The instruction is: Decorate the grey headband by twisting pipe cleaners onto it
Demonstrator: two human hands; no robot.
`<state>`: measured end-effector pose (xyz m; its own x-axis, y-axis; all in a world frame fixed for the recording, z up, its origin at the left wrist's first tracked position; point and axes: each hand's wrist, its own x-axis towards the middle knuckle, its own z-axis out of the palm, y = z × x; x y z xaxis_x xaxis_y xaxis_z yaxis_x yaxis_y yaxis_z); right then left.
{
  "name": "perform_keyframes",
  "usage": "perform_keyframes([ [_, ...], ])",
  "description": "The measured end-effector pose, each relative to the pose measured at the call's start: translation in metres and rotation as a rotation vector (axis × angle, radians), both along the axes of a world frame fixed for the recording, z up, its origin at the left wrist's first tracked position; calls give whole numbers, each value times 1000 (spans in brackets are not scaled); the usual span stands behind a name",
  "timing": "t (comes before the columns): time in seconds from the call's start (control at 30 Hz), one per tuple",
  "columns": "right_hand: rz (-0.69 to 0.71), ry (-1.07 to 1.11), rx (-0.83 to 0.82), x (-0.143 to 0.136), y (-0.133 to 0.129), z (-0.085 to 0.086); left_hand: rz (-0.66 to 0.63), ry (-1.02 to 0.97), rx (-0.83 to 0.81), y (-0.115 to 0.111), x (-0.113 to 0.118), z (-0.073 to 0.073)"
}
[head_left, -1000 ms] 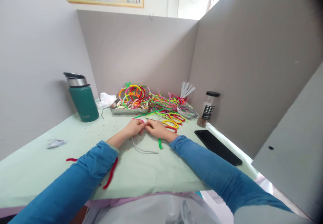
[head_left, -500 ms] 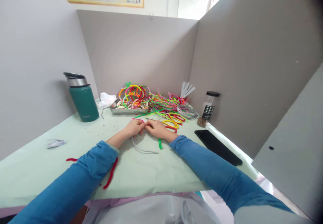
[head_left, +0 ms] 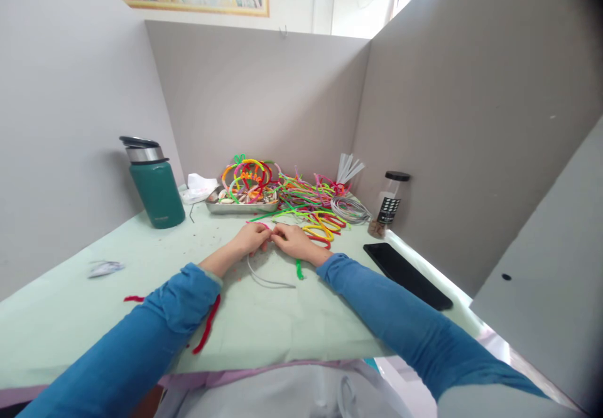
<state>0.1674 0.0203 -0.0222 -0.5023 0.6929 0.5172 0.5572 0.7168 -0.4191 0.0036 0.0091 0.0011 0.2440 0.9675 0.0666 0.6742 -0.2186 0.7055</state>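
Observation:
My left hand and my right hand meet at the middle of the table, fingertips pinched together. A bit of pink pipe cleaner shows at the fingers of my left hand, which appears to grip it. From beneath that hand a thin grey wire curves out over the table. My right hand's fingers are closed, but what lies in them is too small to make out. A green pipe cleaner end pokes out below my right wrist. Under my left forearm lies a red pipe cleaner.
Behind my hands stands a metal tray with shells and pipe cleaner shapes, beside a heap of coloured pipe cleaners and a wire coil. A green bottle is left; a jar and black phone are right. Grey partitions enclose the table.

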Motion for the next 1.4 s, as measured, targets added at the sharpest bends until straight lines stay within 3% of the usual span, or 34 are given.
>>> perform_keyframes([
  [0.47, 9, 29, 14, 0, 2, -2, 62, -41, -35, -2, 2, 2],
  [1.4, -14, 3, 0, -1, -2, 1, 50, -16, -31, -2, 2, 2],
])
